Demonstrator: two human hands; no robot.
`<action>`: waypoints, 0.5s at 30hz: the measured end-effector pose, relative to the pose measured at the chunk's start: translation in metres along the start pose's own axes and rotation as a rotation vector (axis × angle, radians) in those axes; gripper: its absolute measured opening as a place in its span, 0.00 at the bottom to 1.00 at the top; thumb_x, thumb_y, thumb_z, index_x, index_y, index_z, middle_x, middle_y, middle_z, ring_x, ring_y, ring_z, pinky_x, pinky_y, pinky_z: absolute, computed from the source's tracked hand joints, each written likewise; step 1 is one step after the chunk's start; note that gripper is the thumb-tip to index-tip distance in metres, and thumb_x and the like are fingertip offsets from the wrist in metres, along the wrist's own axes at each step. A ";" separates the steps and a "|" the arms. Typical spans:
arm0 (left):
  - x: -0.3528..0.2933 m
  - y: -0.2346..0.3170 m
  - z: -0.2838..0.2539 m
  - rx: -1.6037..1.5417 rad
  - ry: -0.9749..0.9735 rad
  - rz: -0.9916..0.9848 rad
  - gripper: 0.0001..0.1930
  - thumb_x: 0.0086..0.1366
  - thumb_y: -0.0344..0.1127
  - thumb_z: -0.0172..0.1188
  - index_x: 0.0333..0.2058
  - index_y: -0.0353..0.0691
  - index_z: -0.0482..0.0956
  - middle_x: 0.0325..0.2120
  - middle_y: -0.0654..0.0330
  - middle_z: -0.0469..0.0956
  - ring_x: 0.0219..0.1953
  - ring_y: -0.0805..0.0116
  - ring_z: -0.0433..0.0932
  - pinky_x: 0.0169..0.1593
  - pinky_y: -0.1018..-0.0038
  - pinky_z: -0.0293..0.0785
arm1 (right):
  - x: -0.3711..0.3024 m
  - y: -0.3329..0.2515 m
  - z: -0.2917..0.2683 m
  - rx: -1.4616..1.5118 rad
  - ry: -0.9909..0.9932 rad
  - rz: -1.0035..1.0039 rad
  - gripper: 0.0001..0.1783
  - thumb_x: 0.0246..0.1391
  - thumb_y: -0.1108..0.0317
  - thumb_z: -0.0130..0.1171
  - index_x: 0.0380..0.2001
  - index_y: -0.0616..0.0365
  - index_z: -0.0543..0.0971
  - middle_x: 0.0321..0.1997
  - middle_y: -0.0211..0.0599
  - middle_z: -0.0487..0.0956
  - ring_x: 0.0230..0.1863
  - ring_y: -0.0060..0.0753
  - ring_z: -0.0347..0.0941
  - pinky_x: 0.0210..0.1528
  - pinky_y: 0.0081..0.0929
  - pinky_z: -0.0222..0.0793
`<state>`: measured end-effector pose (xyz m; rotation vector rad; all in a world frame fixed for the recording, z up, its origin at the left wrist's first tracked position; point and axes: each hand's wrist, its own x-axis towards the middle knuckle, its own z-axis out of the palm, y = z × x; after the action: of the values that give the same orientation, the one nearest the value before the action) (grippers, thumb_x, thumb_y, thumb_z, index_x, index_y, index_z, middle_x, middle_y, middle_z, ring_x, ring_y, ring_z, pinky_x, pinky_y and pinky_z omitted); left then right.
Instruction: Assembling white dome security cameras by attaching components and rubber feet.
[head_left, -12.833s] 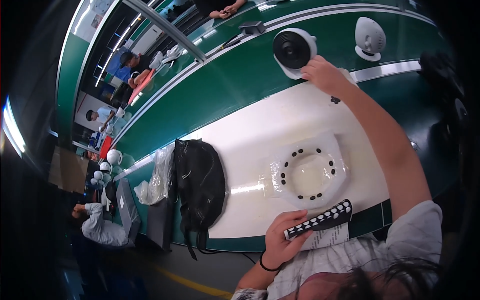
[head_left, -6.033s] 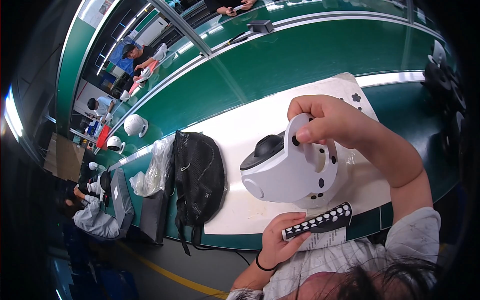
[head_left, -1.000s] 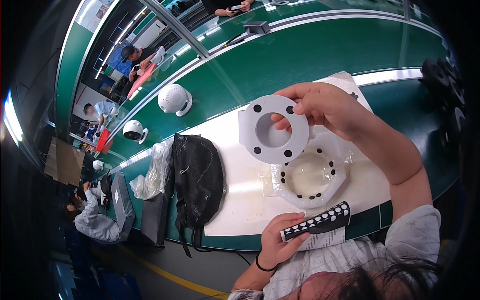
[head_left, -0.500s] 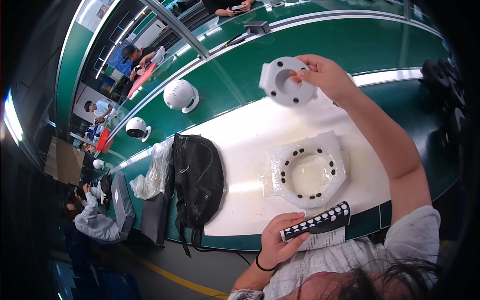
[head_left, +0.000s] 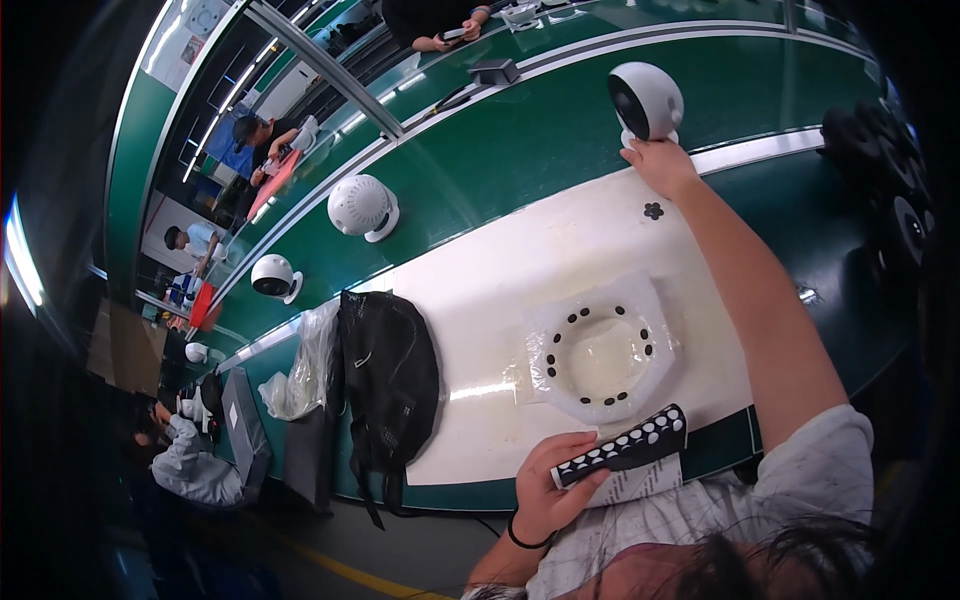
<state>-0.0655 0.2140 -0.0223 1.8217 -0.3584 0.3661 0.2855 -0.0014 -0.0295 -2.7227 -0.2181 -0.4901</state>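
Observation:
My right hand reaches far forward and grips the base of a white round device with a dark front, which stands upright at the green bench's far side. Close to my body, my left hand is closed around a rolled black strip with white dots. Between the hands lies a white foam ring wrapped in clear film, with several small black pads around its opening. A small cluster of black pads lies on the white sheet below my right wrist.
A white mat covers the near bench. A black mesh bag and clear plastic bags lie at left. More white devices stand on the green belt. Black round parts stand at right. Other people work beyond.
My right hand has turned the white device from its underside showing to upright and carried it farther away. The black pad cluster has come into sight. My left hand keeps the dotted strip.

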 end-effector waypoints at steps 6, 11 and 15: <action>0.000 0.001 0.003 -0.003 0.015 -0.011 0.16 0.44 0.24 0.64 0.34 0.33 0.72 0.35 0.50 0.74 0.37 0.60 0.74 0.41 0.73 0.69 | 0.000 0.012 0.001 -0.063 -0.061 0.101 0.23 0.55 0.51 0.39 0.47 0.53 0.69 0.56 0.37 0.63 0.57 0.41 0.56 0.59 0.32 0.50; 0.000 0.001 0.005 -0.027 0.034 -0.035 0.16 0.44 0.28 0.65 0.32 0.31 0.72 0.34 0.50 0.73 0.37 0.62 0.73 0.41 0.73 0.67 | -0.008 0.019 -0.016 0.023 -0.115 -0.074 0.23 0.50 0.54 0.48 0.46 0.54 0.70 0.53 0.41 0.66 0.53 0.41 0.61 0.55 0.31 0.56; 0.000 0.000 0.005 -0.032 0.041 -0.027 0.16 0.43 0.28 0.65 0.32 0.31 0.72 0.34 0.49 0.73 0.37 0.62 0.73 0.41 0.74 0.68 | -0.005 -0.018 -0.080 0.286 0.039 -0.195 0.21 0.47 0.55 0.53 0.42 0.55 0.73 0.40 0.39 0.75 0.40 0.37 0.71 0.43 0.27 0.65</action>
<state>-0.0655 0.2092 -0.0235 1.7831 -0.3094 0.3767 0.2521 -0.0153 0.0444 -2.4229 -0.5067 -0.5216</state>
